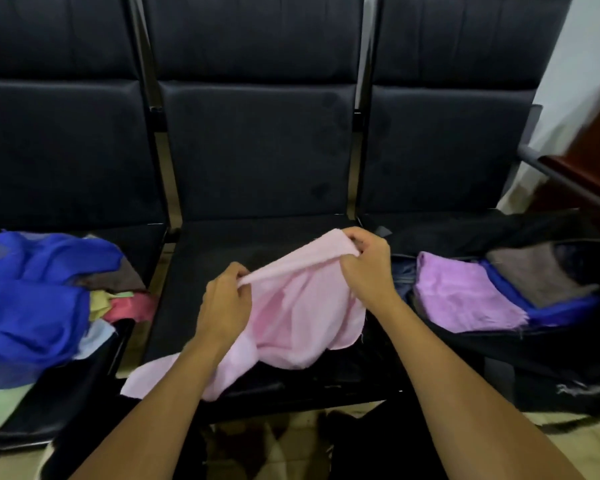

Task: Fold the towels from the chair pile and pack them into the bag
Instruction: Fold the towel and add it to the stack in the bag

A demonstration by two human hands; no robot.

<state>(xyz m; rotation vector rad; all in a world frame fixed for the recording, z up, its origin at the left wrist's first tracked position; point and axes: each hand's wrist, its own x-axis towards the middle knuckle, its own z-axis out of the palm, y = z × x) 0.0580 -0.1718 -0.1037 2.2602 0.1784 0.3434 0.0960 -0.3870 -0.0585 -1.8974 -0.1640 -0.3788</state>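
At centre frame, the left hand (226, 299) and right hand (368, 263) pinch the pink towel (302, 317) along one edge, unfolded, while the bag (551, 358) at right holds a few folded (the pile (42, 299) at left waits).

Carrier: row of three black padded seats (257, 150), joined, backrests upright behind.

Left seat (84, 393): loose pile of towels (32, 306) over its left and middle part, blue one on top, brown, yellow, red and pale green bits showing at the pile's right and front edges. Pale green piece reaches the front edge.

Middle seat (239, 244): pink towel (298, 317) draped on the cushion, lower corner hanging over the front edge toward the front-left corner.

Right seat: black bag (534, 358) lying open across it, overhanging the front edge. Seat cushion itself mostly hidden under the bag.
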